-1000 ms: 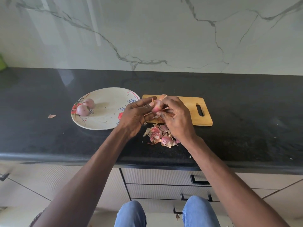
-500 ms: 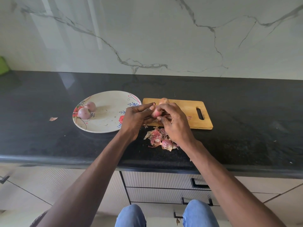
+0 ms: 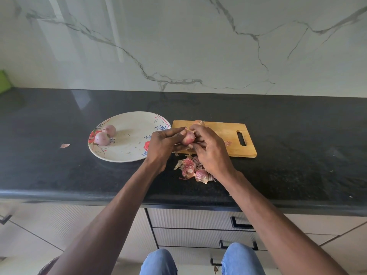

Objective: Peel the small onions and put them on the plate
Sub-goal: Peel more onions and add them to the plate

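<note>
Nearest the camera: two knees in blue jeans (image 3: 200, 261) and pale ribbed drawers (image 3: 190, 219) under the black counter (image 3: 297, 155). Both forearms reached up over the counter edge.

On the counter just past the edge, a pile of pink-brown onion skins (image 3: 190, 169) lay partly under the right wrist, same spot as 0.5 s ago.

Above the pile, the left hand (image 3: 164, 143) and right hand (image 3: 210, 149) met around one small onion (image 3: 188, 137). Left fingers were curled round its left side; right thumb and fingertips pinched at its top and right side (exact contact at the top was too small to tell). More of the pink bulb was exposed than 0.5 s ago, when fingers covered most of it. Hands otherwise stayed put, over the near-left corner of the wooden cutting board (image 3: 228, 133).

Left of the hands, the floral plate (image 3: 129, 153) held two peeled onions (image 3: 105, 134), touching, at its left side, unchanged. A stray skin flake (image 3: 65, 145) sat left of the plate.

At the board's far edge, one unpeeled onion (image 3: 199, 122) sat just behind the hands. Marble wall (image 3: 178, 46) beyond.
</note>
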`<state>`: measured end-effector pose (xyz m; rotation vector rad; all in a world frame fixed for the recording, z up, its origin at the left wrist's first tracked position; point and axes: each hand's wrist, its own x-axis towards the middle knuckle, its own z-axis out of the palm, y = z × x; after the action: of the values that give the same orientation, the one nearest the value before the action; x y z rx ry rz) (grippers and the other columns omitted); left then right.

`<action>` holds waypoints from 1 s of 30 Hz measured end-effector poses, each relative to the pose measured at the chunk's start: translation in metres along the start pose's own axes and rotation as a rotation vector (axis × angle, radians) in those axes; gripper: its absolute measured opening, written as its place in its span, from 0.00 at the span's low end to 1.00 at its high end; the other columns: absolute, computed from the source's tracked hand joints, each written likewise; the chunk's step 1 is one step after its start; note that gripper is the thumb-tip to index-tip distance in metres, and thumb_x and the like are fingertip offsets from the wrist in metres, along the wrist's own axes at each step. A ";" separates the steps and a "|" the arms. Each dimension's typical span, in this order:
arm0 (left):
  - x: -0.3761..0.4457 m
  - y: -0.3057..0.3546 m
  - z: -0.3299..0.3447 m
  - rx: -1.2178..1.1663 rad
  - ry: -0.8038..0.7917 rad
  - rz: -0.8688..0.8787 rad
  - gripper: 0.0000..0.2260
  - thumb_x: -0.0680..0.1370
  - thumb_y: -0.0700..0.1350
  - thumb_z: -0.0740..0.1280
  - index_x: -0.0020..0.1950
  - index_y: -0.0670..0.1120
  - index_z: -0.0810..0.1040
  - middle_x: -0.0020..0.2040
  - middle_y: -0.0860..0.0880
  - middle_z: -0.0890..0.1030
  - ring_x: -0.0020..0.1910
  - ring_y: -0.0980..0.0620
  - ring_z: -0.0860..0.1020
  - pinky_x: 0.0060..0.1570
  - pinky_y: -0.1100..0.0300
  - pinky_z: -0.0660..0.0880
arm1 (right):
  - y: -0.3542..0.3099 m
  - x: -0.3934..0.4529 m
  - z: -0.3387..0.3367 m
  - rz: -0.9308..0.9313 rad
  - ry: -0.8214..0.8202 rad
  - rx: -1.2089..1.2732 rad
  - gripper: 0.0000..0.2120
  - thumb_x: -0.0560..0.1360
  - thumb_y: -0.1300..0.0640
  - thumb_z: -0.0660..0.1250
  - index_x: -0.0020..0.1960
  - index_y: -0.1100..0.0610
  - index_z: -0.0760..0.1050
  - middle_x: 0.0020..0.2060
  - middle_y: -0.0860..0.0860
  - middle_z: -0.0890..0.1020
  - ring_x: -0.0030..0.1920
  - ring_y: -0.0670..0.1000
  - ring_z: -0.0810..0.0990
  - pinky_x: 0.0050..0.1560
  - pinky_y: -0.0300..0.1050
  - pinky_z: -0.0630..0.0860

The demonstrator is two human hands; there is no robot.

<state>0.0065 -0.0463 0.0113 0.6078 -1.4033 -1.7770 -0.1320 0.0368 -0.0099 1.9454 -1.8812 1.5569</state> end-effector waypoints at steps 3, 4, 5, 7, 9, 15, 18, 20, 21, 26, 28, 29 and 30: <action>0.000 -0.001 0.000 -0.001 0.003 -0.004 0.07 0.78 0.37 0.70 0.54 0.40 0.85 0.48 0.39 0.86 0.47 0.43 0.86 0.48 0.54 0.84 | -0.004 -0.002 0.001 -0.036 0.036 -0.039 0.17 0.73 0.71 0.72 0.60 0.59 0.80 0.53 0.56 0.79 0.52 0.49 0.80 0.53 0.35 0.79; 0.000 -0.001 0.000 0.008 0.003 -0.001 0.07 0.78 0.37 0.70 0.53 0.41 0.85 0.48 0.39 0.86 0.47 0.43 0.86 0.49 0.54 0.84 | -0.005 -0.002 0.001 -0.041 0.040 -0.047 0.16 0.73 0.71 0.72 0.58 0.60 0.81 0.52 0.56 0.79 0.52 0.48 0.79 0.52 0.31 0.78; 0.000 -0.002 0.000 0.023 0.005 0.004 0.06 0.78 0.37 0.70 0.53 0.42 0.85 0.48 0.40 0.86 0.47 0.43 0.86 0.49 0.53 0.84 | -0.005 -0.002 0.002 -0.044 0.039 -0.051 0.15 0.73 0.71 0.72 0.57 0.60 0.81 0.50 0.56 0.79 0.51 0.46 0.78 0.52 0.30 0.77; 0.001 -0.003 -0.001 0.048 0.011 0.014 0.07 0.79 0.37 0.69 0.54 0.42 0.85 0.47 0.40 0.87 0.47 0.43 0.86 0.49 0.53 0.84 | -0.004 -0.001 0.002 -0.045 0.033 -0.053 0.14 0.72 0.72 0.72 0.56 0.60 0.81 0.49 0.55 0.79 0.49 0.44 0.78 0.51 0.31 0.77; 0.002 -0.004 -0.002 0.059 0.023 0.017 0.06 0.79 0.37 0.69 0.54 0.41 0.85 0.47 0.40 0.87 0.46 0.43 0.86 0.49 0.53 0.84 | -0.005 -0.001 0.002 -0.047 0.030 -0.056 0.12 0.73 0.72 0.72 0.53 0.60 0.82 0.48 0.53 0.79 0.48 0.45 0.78 0.49 0.35 0.79; 0.003 -0.005 -0.003 0.060 0.026 0.014 0.07 0.80 0.38 0.69 0.55 0.40 0.85 0.48 0.39 0.86 0.47 0.40 0.86 0.49 0.51 0.84 | -0.005 -0.002 0.000 -0.056 0.041 -0.074 0.10 0.73 0.71 0.72 0.51 0.60 0.79 0.47 0.50 0.78 0.47 0.47 0.78 0.48 0.42 0.80; 0.002 -0.005 -0.002 0.078 0.011 0.036 0.08 0.80 0.37 0.68 0.57 0.38 0.84 0.49 0.39 0.86 0.49 0.41 0.86 0.51 0.50 0.83 | -0.006 -0.002 0.001 -0.048 0.026 -0.071 0.17 0.73 0.71 0.73 0.60 0.60 0.79 0.51 0.55 0.81 0.52 0.44 0.79 0.56 0.31 0.77; 0.001 -0.005 -0.001 0.074 0.013 0.034 0.09 0.80 0.37 0.69 0.58 0.38 0.83 0.48 0.39 0.86 0.48 0.42 0.86 0.51 0.51 0.83 | -0.007 -0.002 0.002 -0.055 0.052 -0.084 0.17 0.72 0.72 0.72 0.60 0.62 0.80 0.51 0.58 0.81 0.52 0.39 0.74 0.54 0.23 0.71; 0.001 -0.005 -0.001 0.080 0.018 0.035 0.09 0.80 0.37 0.69 0.58 0.38 0.83 0.47 0.39 0.86 0.48 0.42 0.86 0.51 0.52 0.83 | -0.008 -0.002 0.002 -0.061 0.057 -0.083 0.17 0.72 0.73 0.71 0.59 0.63 0.80 0.51 0.59 0.80 0.52 0.37 0.72 0.53 0.21 0.70; 0.002 -0.006 -0.002 0.088 0.042 0.029 0.09 0.80 0.38 0.69 0.58 0.37 0.84 0.46 0.38 0.86 0.46 0.41 0.86 0.50 0.51 0.83 | -0.008 -0.002 0.002 -0.069 0.040 -0.073 0.16 0.73 0.73 0.70 0.58 0.62 0.81 0.50 0.56 0.80 0.50 0.46 0.78 0.53 0.31 0.77; 0.002 -0.006 -0.002 0.100 0.046 0.033 0.07 0.79 0.38 0.69 0.55 0.40 0.85 0.46 0.39 0.86 0.46 0.41 0.86 0.50 0.50 0.83 | -0.009 -0.001 0.001 -0.071 0.023 -0.068 0.15 0.73 0.73 0.70 0.57 0.62 0.82 0.49 0.55 0.80 0.50 0.48 0.80 0.53 0.35 0.79; 0.001 -0.006 -0.002 0.107 0.049 0.035 0.06 0.79 0.38 0.70 0.54 0.42 0.85 0.46 0.39 0.87 0.46 0.42 0.86 0.51 0.50 0.83 | -0.009 -0.001 0.001 -0.074 0.015 -0.069 0.14 0.73 0.73 0.71 0.55 0.61 0.82 0.49 0.54 0.80 0.50 0.47 0.80 0.53 0.36 0.79; 0.001 -0.006 -0.002 0.115 0.051 0.037 0.06 0.79 0.38 0.70 0.53 0.43 0.86 0.46 0.40 0.87 0.46 0.42 0.86 0.51 0.50 0.83 | -0.008 -0.001 0.000 -0.075 0.008 -0.071 0.13 0.73 0.73 0.71 0.54 0.61 0.82 0.48 0.53 0.80 0.50 0.47 0.80 0.53 0.35 0.79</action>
<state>0.0054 -0.0477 0.0055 0.6791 -1.4796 -1.6491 -0.1253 0.0395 -0.0054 1.9529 -1.8115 1.4553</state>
